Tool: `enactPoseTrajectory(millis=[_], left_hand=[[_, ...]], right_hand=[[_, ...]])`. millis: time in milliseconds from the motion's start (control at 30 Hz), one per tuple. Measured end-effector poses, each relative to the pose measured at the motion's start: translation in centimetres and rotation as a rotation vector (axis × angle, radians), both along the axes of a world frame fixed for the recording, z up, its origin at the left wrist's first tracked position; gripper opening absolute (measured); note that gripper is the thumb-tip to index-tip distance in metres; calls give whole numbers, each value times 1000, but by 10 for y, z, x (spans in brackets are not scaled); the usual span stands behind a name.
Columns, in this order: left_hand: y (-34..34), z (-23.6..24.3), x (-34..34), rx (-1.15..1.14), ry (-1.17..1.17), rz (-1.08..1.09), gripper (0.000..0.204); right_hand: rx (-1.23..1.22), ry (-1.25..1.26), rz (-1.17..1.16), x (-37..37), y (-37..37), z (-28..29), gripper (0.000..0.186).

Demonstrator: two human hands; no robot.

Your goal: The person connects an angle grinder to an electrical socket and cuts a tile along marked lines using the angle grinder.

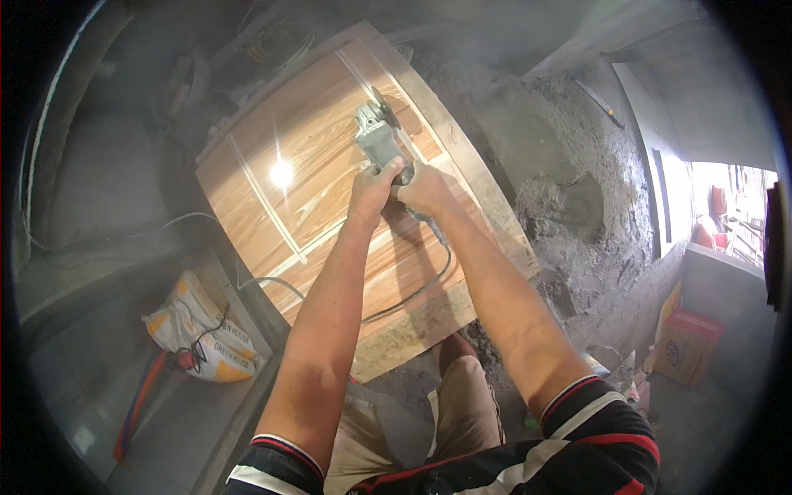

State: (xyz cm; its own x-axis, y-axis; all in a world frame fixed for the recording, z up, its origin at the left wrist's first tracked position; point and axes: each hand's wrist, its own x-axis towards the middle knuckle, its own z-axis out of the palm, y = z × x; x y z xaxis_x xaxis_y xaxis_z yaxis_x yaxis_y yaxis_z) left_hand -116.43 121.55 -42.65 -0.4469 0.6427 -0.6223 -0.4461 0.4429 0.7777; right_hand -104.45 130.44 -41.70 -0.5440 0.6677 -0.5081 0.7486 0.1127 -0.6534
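An angle grinder (379, 142) with a grey body is gripped by both of my hands over a wood-grain panel (313, 181). My left hand (375, 188) is closed on the left side of its body, thumb along the top. My right hand (425, 191) wraps the rear handle from the right. The dark disc (383, 107) stands on edge at the far end, by a pale strip on the panel; whether it touches the surface I cannot tell. From the handle the grey cord (412, 297) curves across the panel towards the left. Pale strips cross the panel's wood-grain face.
Rough wet-looking cement (577, 206) lies right of the panel. A white and orange sack (202, 330) sits at lower left, beside an orange-red strap-like piece (136, 404). A cardboard box (687, 346) stands at far right. Haze or dust hangs in the air.
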Motion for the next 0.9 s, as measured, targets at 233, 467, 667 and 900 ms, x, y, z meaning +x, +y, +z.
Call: enactPoseTrajectory(millis=[233, 467, 667, 900], left_hand=[[3, -2, 1, 35, -4, -3, 52], [-2, -5, 1, -3, 28, 30, 51], [-3, 1, 4, 7, -4, 25, 51], [-3, 5, 8, 17, 7, 23, 53]], right_hand=[[19, 37, 9, 2, 6, -7, 67], [-11, 6, 24, -1, -1, -2, 67], [-8, 12, 48, 2, 2, -1, 67], [-5, 9, 28, 8, 2, 1, 66]])
